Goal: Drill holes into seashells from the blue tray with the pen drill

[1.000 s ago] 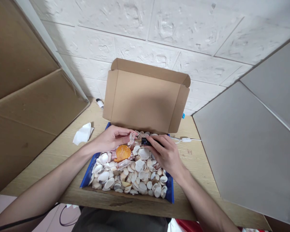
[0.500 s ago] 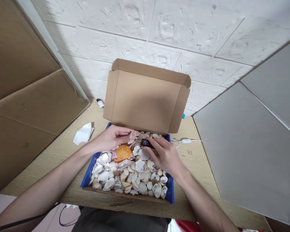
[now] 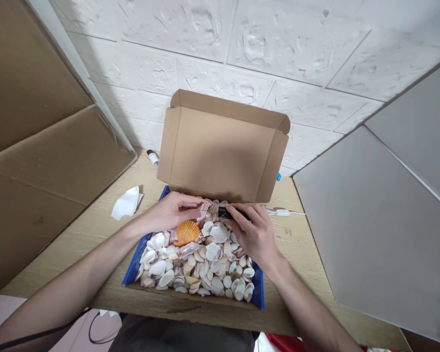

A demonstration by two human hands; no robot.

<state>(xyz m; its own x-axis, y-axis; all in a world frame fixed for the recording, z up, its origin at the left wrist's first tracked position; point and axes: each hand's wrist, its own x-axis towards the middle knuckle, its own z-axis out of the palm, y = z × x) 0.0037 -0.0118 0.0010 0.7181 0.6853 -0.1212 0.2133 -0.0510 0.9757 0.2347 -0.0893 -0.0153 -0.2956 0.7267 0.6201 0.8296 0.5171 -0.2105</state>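
My left hand (image 3: 179, 211) pinches a small clear, pinkish piece (image 3: 204, 210) between thumb and fingers; its exact kind I cannot make out. Closed around a black-handled tool (image 3: 225, 212) is my right hand (image 3: 255, 233). The tool's thin brassy tip points left at the clear piece; whether they touch I cannot tell. Both hands are over the back part of an open box (image 3: 257, 288) with blue side walls, full of white seashells (image 3: 212, 252). An orange scallop shell (image 3: 187, 232) lies below my left hand. Near it is a clear tube-like item (image 3: 187, 250) on the shells.
The box's brown cardboard lid (image 3: 223, 146) stands raised behind. A crumpled white tissue (image 3: 126, 203) lies left on the wooden table (image 3: 95, 244). A small black-capped bottle (image 3: 153, 157) is at the back, and a white cable with an inline switch (image 3: 282, 212) to the right.
My right hand has shifted slightly right with the black tool, which now lies more level. The white cable beside it looks straighter. My left hand has barely moved.
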